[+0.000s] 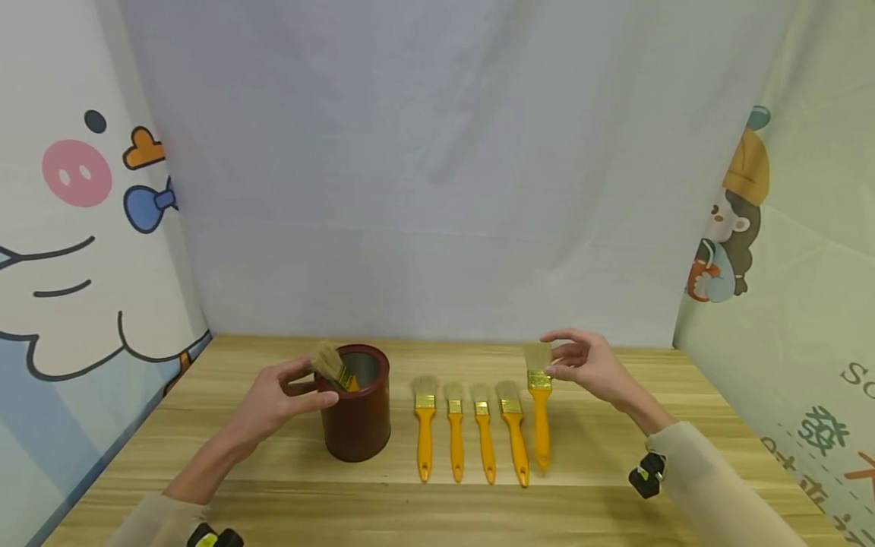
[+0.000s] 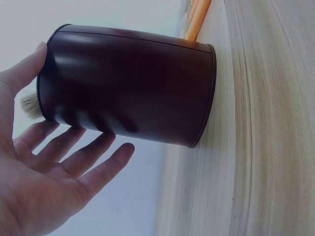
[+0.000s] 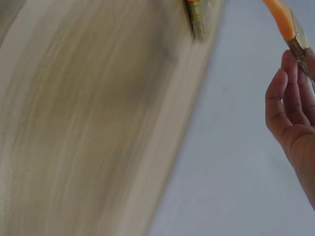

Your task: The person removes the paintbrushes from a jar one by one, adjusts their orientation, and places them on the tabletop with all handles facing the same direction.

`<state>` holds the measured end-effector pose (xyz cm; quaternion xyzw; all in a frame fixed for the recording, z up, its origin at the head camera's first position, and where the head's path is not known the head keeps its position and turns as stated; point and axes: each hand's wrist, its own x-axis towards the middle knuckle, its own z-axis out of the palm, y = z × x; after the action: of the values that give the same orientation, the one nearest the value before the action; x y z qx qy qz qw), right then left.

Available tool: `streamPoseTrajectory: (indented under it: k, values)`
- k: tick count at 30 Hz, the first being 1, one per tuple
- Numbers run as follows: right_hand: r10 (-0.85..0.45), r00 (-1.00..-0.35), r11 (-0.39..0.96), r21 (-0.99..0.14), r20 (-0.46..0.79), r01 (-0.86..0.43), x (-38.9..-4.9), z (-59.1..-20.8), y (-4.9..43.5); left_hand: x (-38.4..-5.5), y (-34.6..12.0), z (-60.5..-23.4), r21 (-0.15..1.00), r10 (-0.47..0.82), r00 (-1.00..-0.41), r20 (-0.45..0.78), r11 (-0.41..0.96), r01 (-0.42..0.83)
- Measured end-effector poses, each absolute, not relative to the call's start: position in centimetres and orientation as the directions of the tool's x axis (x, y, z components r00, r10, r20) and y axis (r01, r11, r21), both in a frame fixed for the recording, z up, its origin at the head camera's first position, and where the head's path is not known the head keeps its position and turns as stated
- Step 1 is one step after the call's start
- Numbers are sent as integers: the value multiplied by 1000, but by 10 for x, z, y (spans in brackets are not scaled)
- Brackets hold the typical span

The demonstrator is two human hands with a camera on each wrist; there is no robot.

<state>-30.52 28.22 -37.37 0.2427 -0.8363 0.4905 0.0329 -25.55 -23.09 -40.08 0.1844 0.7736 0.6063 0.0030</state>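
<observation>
A dark red cylindrical can (image 1: 357,429) stands on the wooden table. Its open top shows one paintbrush inside, bristles (image 1: 326,360) up and leaning over the left rim. My left hand (image 1: 270,403) holds the can near the top, thumb on one side and fingers on the other; the left wrist view shows the fingertips at the can's wall (image 2: 128,83). To the right, my right hand (image 1: 591,366) pinches a wide paintbrush (image 1: 541,418) between thumb and fingers near its metal band. That brush's yellow handle points toward me, and in the right wrist view it appears raised off the table.
Several yellow-handled paintbrushes lie in a row between the hands, bristles away from me, from a wide one (image 1: 424,433) beside the can to another wide one (image 1: 514,433). A pale cloth (image 1: 437,190) hangs behind the table (image 1: 410,516); printed cloths hang on both sides.
</observation>
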Motion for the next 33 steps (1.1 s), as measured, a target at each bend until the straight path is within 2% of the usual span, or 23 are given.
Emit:
streamPoseTrajectory:
  k: [5, 11, 23, 33]
  values:
    - [-377, -905, 395, -850, 195, -348, -305, -384, 294, -256, -231, -399, 941, 288, -935, 206, 204, 270]
    - [-390, -910, 371, -880, 144, -298, -312, -398, 302, -258, -230, -400, 943, 280, -940, 196, 209, 259]
    - [-377, -921, 437, -858, 96, -269, -325, -421, 303, -258, -231, -402, 944, 282, -940, 193, 207, 256]
    - [-423, -900, 489, -809, 106, -326, -334, -433, 304, -256, -231, -400, 944, 293, -932, 212, 186, 273]
